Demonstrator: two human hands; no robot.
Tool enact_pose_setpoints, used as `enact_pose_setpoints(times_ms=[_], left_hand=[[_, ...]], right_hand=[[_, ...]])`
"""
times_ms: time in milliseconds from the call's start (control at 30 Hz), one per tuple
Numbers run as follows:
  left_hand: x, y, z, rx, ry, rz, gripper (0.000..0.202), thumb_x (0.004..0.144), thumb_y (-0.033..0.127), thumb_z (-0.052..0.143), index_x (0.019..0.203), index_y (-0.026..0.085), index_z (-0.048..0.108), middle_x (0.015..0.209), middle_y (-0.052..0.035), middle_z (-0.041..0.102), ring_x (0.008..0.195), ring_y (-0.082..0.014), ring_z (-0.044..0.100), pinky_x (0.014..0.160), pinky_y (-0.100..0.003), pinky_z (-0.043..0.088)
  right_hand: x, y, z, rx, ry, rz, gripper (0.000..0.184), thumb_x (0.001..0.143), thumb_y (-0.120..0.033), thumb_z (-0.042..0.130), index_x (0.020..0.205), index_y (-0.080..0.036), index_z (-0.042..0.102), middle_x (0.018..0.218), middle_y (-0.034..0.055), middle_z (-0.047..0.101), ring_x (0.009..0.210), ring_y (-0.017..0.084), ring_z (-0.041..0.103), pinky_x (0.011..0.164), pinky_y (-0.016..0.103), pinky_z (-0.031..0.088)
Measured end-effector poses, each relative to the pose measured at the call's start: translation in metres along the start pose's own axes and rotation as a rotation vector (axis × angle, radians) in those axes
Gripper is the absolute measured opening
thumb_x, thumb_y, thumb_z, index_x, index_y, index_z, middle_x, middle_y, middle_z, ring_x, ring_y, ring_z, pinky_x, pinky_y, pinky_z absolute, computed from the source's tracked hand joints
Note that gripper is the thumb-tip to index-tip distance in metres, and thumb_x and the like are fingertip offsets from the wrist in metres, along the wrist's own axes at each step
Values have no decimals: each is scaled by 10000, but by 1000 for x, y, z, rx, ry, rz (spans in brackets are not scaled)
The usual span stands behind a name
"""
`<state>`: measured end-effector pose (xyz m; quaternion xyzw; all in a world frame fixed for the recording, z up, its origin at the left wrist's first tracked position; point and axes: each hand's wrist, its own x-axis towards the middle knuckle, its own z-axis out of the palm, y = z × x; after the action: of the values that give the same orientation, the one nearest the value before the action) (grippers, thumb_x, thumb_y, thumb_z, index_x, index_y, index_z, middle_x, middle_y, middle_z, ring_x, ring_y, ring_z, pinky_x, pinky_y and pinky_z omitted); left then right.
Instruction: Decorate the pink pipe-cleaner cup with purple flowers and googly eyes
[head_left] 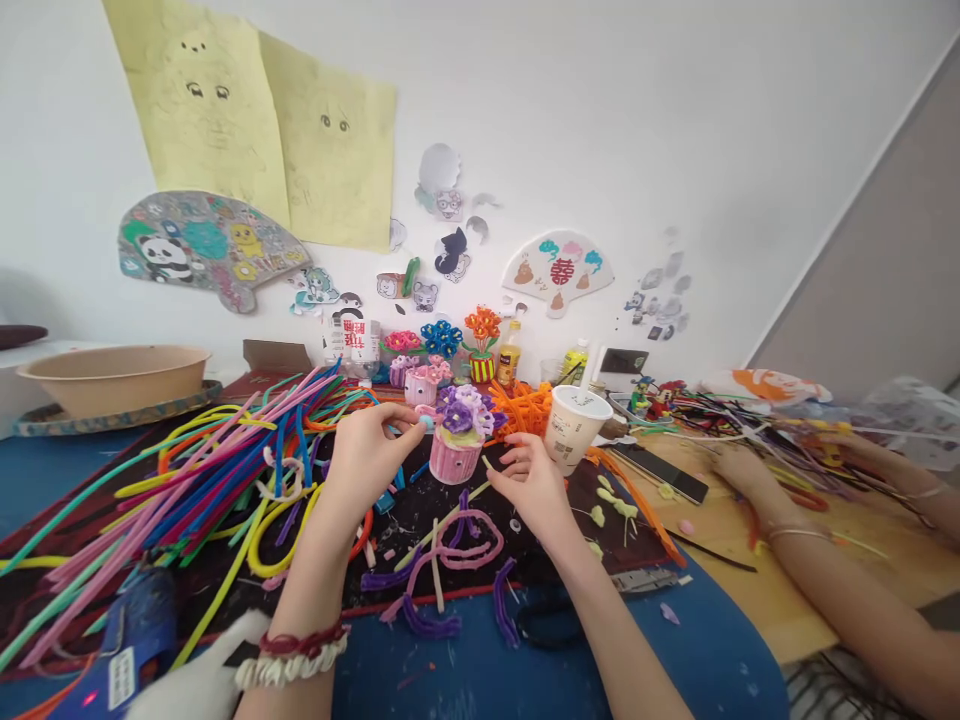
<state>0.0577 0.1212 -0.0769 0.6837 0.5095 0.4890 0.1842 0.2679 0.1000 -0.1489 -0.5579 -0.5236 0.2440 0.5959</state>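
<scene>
A small pot wrapped in pink pipe cleaner (pixel 455 462) stands in front of me, holding purple and lilac pipe-cleaner flowers (pixel 466 412). My left hand (pixel 379 450) is closed in a pinch at the pot's left. A small light blue and pink bit shows at its fingertips, too small to name. To the right of the pot, my right hand (pixel 531 482) has its fingers apart, beside a white paper cup (pixel 576 425). A pale yellow-green strip (pixel 489 464) shows by its thumb tip; whether it is held is unclear. Pink pipe cleaner (pixel 469 560) and purple pieces (pixel 431 620) lie below.
Many coloured pipe cleaners (pixel 225 470) cover the left. A blue glue gun (pixel 127 640) lies at lower left. Behind are finished flower pots (pixel 482 345), bottles (pixel 509 355) and orange pipe cleaners (pixel 525 405). A phone (pixel 660 470) and another person's hands (pixel 742 470) are at right.
</scene>
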Motion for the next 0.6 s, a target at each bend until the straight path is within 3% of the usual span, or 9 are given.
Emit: enact_pose_setpoints(times_ms=[233, 433, 600], left_hand=[[4, -13, 18, 111, -78, -12, 164, 813, 316, 676, 798, 154, 665, 710, 10, 665, 671, -146, 613, 739, -333, 498], [6, -16, 27, 151, -119, 62, 227, 867, 372, 632, 865, 146, 652, 739, 7, 645, 733, -150, 626, 787, -363, 519], [7, -17, 31, 167, -116, 106, 253, 883, 399, 607, 897, 151, 655, 743, 6, 652, 748, -154, 637, 809, -375, 522]], right_hand=[[14, 14, 16, -50, -164, 70, 738, 455, -235, 838, 1141, -152, 578, 888, 20, 607, 723, 185, 571, 749, 379, 499], [25, 4, 16, 43, -341, 100, 574, 508, -226, 845, 1043, -167, 644, 979, 63, 696, 890, 231, 643, 858, 411, 499], [24, -4, 15, 195, -449, 130, 519, 611, -251, 784, 1102, -168, 637, 1102, 93, 704, 965, 224, 668, 883, 387, 509]])
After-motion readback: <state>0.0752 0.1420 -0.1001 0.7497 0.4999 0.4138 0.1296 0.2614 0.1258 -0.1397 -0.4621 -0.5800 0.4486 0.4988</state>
